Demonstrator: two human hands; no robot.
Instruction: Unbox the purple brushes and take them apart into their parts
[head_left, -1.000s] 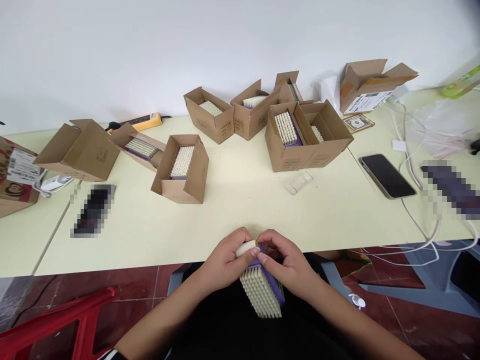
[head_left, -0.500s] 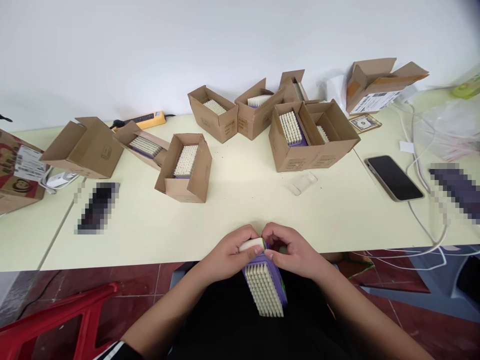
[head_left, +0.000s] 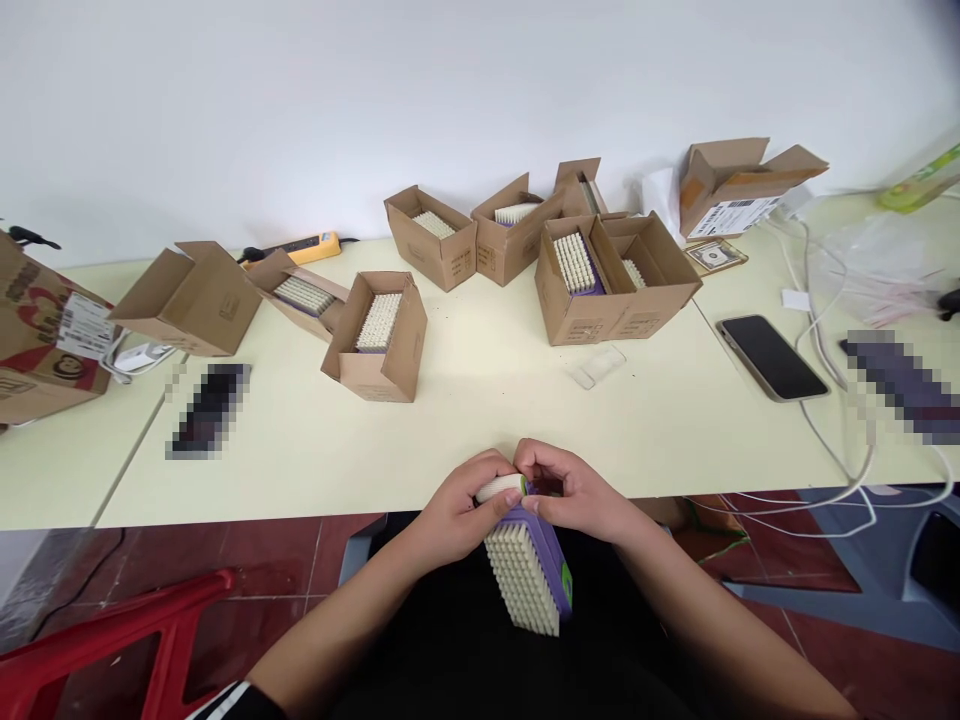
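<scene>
Through my head view, I have the purple brush (head_left: 521, 580) over the lap's dark cloth (head_left: 450, 640), just short of the table's near edge, its rows of cream bristles slanting downward. My left hand (head_left: 465, 510) wraps the brush's upper end, thumb pressed over the front. My right hand (head_left: 574, 495) has its fingers bent in, thumb and fingertips closed on that same end, so my 2 hands nearly touch. A red chair (head_left: 177, 635) sits low on my left.

On the pale table (head_left: 337, 470), I see a clear plastic piece (head_left: 598, 367) and a phone (head_left: 772, 357) to its right. Beyond my left hand stands an open carton (head_left: 375, 378) with a bristled block inside; 2 joined cartons (head_left: 570, 325) stand right of centre. Farther back are a power strip (head_left: 300, 246) and the white wall (head_left: 450, 80).
</scene>
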